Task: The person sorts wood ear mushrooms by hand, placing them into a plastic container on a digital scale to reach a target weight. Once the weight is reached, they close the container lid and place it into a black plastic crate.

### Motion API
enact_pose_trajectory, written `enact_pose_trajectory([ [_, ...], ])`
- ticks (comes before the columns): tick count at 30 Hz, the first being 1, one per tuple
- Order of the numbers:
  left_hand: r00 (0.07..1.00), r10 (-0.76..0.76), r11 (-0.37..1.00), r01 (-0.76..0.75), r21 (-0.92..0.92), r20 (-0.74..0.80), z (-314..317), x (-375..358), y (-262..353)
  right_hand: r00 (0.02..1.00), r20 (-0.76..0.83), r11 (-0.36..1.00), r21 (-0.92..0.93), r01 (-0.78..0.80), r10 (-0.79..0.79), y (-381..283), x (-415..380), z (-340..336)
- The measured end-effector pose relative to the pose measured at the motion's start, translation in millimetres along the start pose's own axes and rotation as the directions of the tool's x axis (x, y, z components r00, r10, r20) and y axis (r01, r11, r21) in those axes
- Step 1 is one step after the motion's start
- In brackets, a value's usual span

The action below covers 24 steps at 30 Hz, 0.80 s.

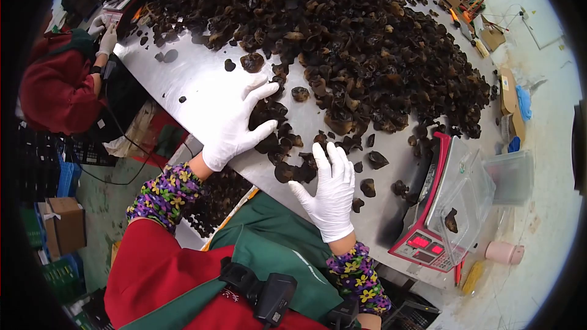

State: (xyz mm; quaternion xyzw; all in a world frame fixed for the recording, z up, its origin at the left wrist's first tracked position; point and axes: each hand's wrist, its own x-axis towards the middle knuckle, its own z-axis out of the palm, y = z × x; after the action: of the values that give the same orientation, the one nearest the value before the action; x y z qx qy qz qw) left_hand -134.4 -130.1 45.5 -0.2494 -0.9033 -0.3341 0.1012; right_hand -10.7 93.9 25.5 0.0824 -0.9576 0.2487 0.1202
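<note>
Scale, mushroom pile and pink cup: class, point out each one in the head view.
Scale [420,244], head view, on its red front panel.
Mushroom pile [361,36], head view, on the heap's middle.
Pink cup [504,252], head view, on its side.

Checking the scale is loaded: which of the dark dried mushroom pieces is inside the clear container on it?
The lone mushroom piece in the clear container on the red scale; every other piece lies on the steel table.

Dark dried mushrooms [287,146] scattered loose on steel table [195,79].
</note>
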Motion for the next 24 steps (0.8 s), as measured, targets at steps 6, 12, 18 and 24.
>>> enact_pose_trajectory([
  [6,0.983,0.018,0.999,-0.026,0.040,0.183,17.6,18.9,-13.1,0.999,0.049,0.999,-0.047,0.013,-0.010,-7.1,0.2,6.9],
  [12,0.993,0.056,0.981,-0.036,-0.192,0.100,20.2,-22.8,-10.3,0.997,0.033,0.997,0.040,0.068,-0.069,-19.1,-7.4,23.0],
  [18,0.999,-0.034,0.996,0.035,0.085,-0.015,15.2,-17.2,-5.3,0.997,-0.008,0.990,-0.118,0.079,-0.080,-15.4,3.9,16.9],
  [24,0.978,-0.020,0.997,0.005,0.073,0.208,10.6,14.7,-12.5,0.999,-0.021,0.988,-0.152,-0.042,0.039,-1.5,-5.1,-4.0],
])
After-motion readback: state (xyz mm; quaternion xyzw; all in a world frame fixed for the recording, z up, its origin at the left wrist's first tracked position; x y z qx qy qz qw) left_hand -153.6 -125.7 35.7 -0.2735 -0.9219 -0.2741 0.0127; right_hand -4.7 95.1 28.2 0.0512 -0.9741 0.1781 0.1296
